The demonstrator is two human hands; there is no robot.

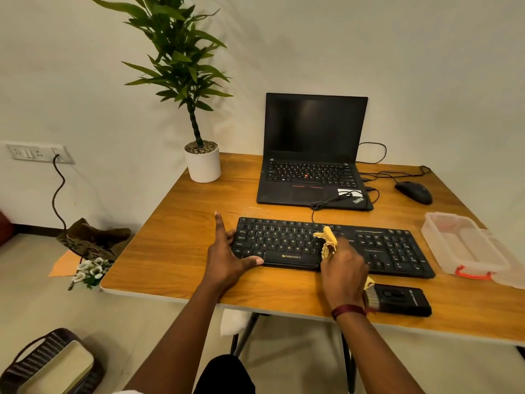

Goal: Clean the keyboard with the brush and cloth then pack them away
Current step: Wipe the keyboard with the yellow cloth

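A black Zebronics keyboard [383, 245] lies across the wooden table [176, 251]. My left hand [227, 254] rests spread against the keyboard's left end, thumb along its front edge. My right hand [342, 268] is closed around a yellow cloth [329, 240], which it presses onto the middle keys. The brush [397, 301], black-handled with pale bristles, lies on the table near the front edge, just right of my right wrist.
An open clear plastic box [466, 245] with a red latch stands at the right, its lid beside it. Behind the keyboard sit an open black laptop [312, 155], a black mouse [413, 192] with cables, and a potted plant [202, 163].
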